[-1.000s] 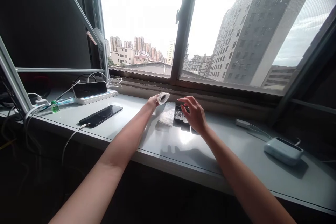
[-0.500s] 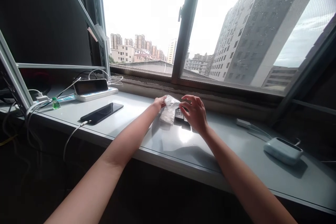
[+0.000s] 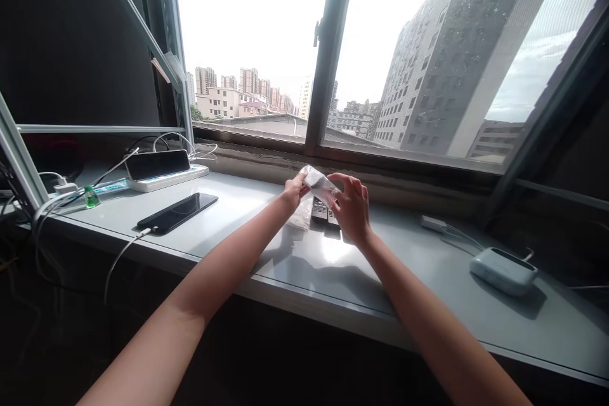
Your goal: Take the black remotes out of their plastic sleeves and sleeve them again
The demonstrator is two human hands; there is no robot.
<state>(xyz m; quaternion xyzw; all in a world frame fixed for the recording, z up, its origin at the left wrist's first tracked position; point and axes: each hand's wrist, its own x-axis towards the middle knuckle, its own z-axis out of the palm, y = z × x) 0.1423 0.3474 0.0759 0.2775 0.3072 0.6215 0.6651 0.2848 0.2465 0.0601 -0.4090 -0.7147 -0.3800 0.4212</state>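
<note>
My left hand [image 3: 295, 191] is closed on one end of a crinkled clear plastic bag [image 3: 320, 181], lifted just above the desk. At the bag's other end, my right hand [image 3: 352, 203] pinches it with thumb and fingers. A greyish patch shows in the bag, but I cannot make out whether something is inside. Below the hands, more clear plastic [image 3: 301, 217] lies on the desk. Beside it are dark handheld devices with rows of light buttons [image 3: 319, 209], like remote controls, partly covered by the bag and my right hand.
A black phone [image 3: 183, 212] with a white cable lies on the grey desk [image 3: 380, 285] to the left. Behind it, another phone [image 3: 159, 165] leans on a white power strip [image 3: 193, 174] near a small green bottle [image 3: 91, 196]. A pale blue case [image 3: 504, 269] and white adapter [image 3: 432, 223] sit right.
The bag has been stretched and tilted between my hands, its right end now lower. More of the button devices shows. The whole view has shifted slightly.
</note>
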